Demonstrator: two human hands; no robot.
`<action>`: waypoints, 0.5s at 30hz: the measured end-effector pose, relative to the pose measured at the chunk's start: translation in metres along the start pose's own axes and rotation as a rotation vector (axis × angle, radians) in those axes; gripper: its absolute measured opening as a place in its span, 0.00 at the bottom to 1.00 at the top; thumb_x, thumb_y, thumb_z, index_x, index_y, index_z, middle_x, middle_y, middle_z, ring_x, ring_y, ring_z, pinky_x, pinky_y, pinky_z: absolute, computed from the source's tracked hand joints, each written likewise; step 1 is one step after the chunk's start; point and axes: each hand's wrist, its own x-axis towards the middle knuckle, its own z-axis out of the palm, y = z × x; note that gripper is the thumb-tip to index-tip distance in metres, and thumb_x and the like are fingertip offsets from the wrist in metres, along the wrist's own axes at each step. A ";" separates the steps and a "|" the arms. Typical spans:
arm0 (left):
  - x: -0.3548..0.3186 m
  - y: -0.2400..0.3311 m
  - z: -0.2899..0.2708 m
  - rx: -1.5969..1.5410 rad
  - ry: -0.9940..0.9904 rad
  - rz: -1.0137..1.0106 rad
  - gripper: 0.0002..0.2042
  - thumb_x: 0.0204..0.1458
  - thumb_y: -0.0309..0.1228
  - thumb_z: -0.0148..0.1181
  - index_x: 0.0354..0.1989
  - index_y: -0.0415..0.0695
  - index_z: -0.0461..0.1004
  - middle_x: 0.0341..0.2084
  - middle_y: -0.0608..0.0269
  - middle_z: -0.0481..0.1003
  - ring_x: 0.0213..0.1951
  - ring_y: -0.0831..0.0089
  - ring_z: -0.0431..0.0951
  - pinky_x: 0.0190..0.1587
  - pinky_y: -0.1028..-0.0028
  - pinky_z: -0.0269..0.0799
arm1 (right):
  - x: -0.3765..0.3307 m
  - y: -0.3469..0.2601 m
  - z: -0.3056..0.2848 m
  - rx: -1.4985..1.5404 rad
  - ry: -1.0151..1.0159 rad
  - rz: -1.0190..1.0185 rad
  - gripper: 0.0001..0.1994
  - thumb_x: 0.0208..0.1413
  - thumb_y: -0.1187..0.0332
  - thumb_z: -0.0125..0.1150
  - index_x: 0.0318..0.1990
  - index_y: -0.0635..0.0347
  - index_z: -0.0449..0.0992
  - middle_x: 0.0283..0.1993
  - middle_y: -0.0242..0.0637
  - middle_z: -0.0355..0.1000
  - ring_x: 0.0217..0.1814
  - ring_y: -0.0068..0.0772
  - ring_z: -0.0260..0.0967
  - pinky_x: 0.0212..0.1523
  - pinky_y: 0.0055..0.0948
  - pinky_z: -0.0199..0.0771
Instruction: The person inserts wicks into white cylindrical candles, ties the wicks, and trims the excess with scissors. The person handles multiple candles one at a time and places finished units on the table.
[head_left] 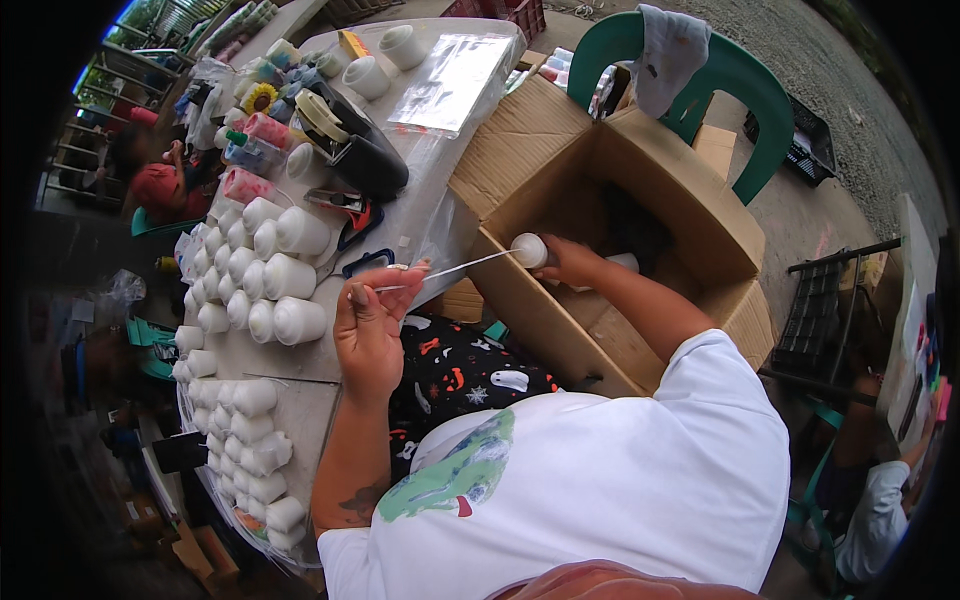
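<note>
- the right hand [568,262] is closed around a small white bottle [530,250], holding it at the near-left rim of an open cardboard box [640,180].
- a thin white strip [450,270] runs taut from the bottle leftward to the left hand [372,322], whose thumb and fingertips pinch its end; the palm faces up over the table edge.
- another white bottle [622,262] shows just behind the right wrist, inside the box.
- left of the left hand, rows of white bottles [270,275] lie packed together on the table [300,400], with more of them nearer along its left edge.
- farther along the table lie a black tape dispenser [355,150], a clear plastic sheet [450,85] and coloured containers.
- a green plastic chair [755,95] with a grey cloth [665,55] draped over it stands beyond the box.
- a person in red sits at the far left; another in white crouches at the near right.
</note>
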 end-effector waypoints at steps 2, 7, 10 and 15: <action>-0.004 0.005 -0.006 0.004 0.036 -0.003 0.17 0.67 0.36 0.35 0.49 0.36 0.66 0.47 0.48 0.73 0.54 0.58 0.72 0.61 0.62 0.64 | -0.010 -0.016 -0.016 -0.202 -0.074 0.086 0.39 0.46 0.52 0.68 0.64 0.55 0.58 0.59 0.49 0.65 0.61 0.50 0.63 0.58 0.46 0.62; -0.017 0.012 -0.008 0.138 0.061 -0.055 0.17 0.67 0.35 0.37 0.49 0.36 0.70 0.48 0.51 0.73 0.55 0.65 0.71 0.61 0.66 0.63 | -0.017 -0.068 -0.084 -0.097 0.082 0.112 0.24 0.53 0.62 0.63 0.57 0.56 0.69 0.56 0.45 0.68 0.59 0.44 0.66 0.57 0.39 0.65; -0.027 0.014 -0.004 0.164 0.076 -0.029 0.15 0.66 0.32 0.40 0.50 0.36 0.71 0.49 0.54 0.73 0.54 0.70 0.70 0.61 0.71 0.61 | -0.046 -0.162 -0.110 0.312 0.076 -0.209 0.18 0.56 0.74 0.58 0.55 0.60 0.71 0.52 0.44 0.71 0.54 0.45 0.68 0.55 0.35 0.68; -0.016 0.025 0.004 0.477 -0.090 0.156 0.14 0.65 0.30 0.41 0.50 0.38 0.72 0.53 0.55 0.70 0.57 0.68 0.67 0.62 0.69 0.58 | -0.056 -0.225 -0.062 0.154 0.169 -0.790 0.13 0.55 0.77 0.58 0.48 0.58 0.75 0.42 0.40 0.73 0.46 0.39 0.71 0.47 0.31 0.71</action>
